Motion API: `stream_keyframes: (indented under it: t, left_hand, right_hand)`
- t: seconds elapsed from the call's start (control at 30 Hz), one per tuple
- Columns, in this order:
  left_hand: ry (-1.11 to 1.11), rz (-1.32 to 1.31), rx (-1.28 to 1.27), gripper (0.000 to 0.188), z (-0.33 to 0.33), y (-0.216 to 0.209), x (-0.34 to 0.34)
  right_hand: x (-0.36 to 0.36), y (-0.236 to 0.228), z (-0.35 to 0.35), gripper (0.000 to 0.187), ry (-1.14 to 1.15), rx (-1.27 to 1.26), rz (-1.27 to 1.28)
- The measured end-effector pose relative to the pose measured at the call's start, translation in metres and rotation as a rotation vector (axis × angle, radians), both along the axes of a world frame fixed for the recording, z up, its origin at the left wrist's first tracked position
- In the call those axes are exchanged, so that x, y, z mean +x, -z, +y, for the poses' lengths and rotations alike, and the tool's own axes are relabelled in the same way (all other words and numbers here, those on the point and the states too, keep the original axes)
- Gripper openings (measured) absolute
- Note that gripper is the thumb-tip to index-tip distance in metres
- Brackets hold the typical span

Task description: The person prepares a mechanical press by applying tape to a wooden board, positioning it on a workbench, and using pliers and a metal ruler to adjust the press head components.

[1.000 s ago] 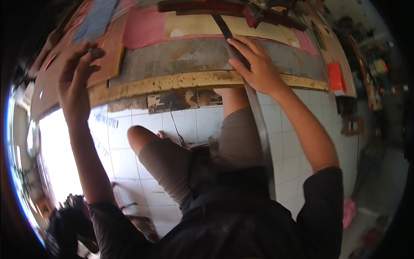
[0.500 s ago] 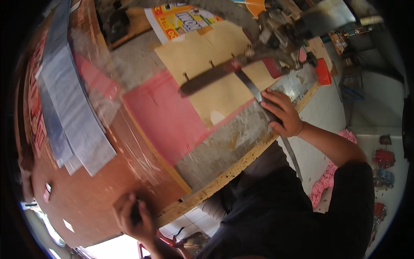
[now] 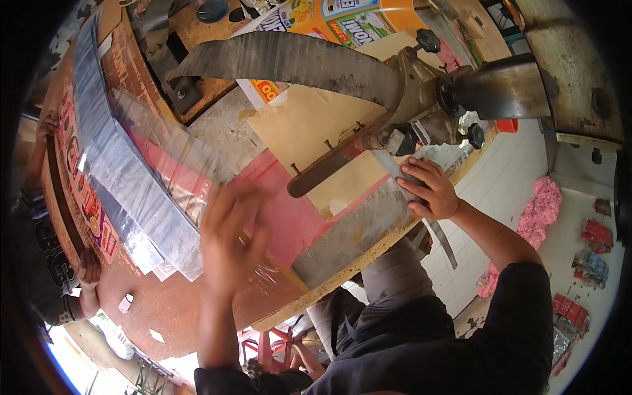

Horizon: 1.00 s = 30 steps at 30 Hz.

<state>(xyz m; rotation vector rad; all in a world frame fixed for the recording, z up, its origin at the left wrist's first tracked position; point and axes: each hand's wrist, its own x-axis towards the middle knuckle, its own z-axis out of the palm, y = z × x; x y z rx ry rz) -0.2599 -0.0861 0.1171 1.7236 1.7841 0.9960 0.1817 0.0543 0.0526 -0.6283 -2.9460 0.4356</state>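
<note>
My right hand rests at the table's front edge, its fingers and thumb around a long grey metal strip that hangs past the edge. The strip's far end meets a clamp-like metal machine with black knobs. From it a dark flat bar with several upright pins reaches over tan card. My left hand is raised above the table beside a red-pink sheet; motion smears its fingers, and I cannot make out anything in it. Near it lies blurred clear plastic.
A stack of bluish clear plastic sheets lies at the left. A broad, dark curved band arches from the machine. Another person's hand rests at the left table edge. A printed colourful sheet lies at the back.
My left hand has risen from the table's near left toward the middle. Its dark object no longer shows in it. My right hand stays on the strip; the view has shifted.
</note>
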Motion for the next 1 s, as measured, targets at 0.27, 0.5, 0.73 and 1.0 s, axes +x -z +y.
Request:
stream_keyframes:
  t: [0.27, 0.5, 0.73, 1.0]
  left_hand:
    - [0.406, -0.186, -0.213, 0.034, 0.149, 0.028, 0.012]
    - [0.722, 0.088, -0.363, 0.037, 0.186, 0.039, 0.023]
    - [0.771, 0.069, -0.470, 0.038, 0.192, 0.034, 0.018]
    - [0.844, 0.233, -0.366, 0.038, 0.188, 0.034, 0.021]
  right_hand:
    - [-0.049, 0.002, -0.067, 0.053, 0.524, 0.051, 0.120]
    - [-0.079, 0.006, -0.098, 0.060, 0.711, 0.001, 0.207]
    - [-0.092, 0.003, -0.103, 0.063, 0.778, -0.029, 0.235]
    - [-0.099, 0.003, -0.104, 0.062, 0.795, -0.009, 0.265]
